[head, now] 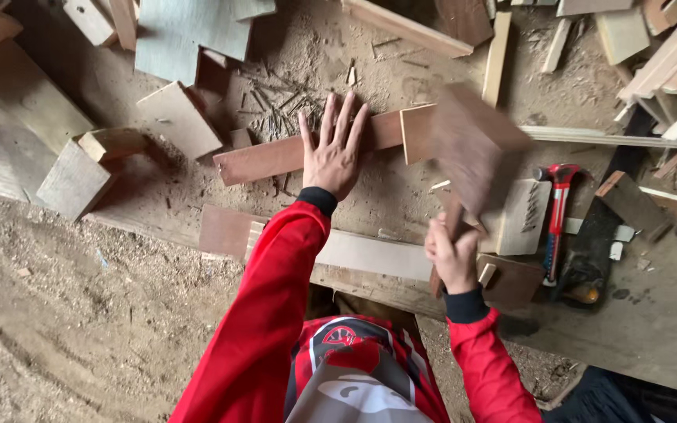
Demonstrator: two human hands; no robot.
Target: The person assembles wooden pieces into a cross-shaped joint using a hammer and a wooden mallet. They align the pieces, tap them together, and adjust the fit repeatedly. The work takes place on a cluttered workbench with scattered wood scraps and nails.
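Left hand (332,153) flat, fingers spread, pins reddish wood strip (307,151) to tabletop (652,321). Right hand (452,254) grips raised wooden mallet (476,145) at three o'clock, mid-swing; joint apparently unseated.

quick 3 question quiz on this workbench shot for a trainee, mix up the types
1. True or false: the left hand lies flat, fingers spread, on the plank.
2. What does the right hand grip? A) the hammer B) the mallet C) a nail
3. Fill in: the hammer has a ___ handle and lies on the bench.

Key
1. True
2. B: it grips the handle of the mallet, whose head is blurred.
3. red
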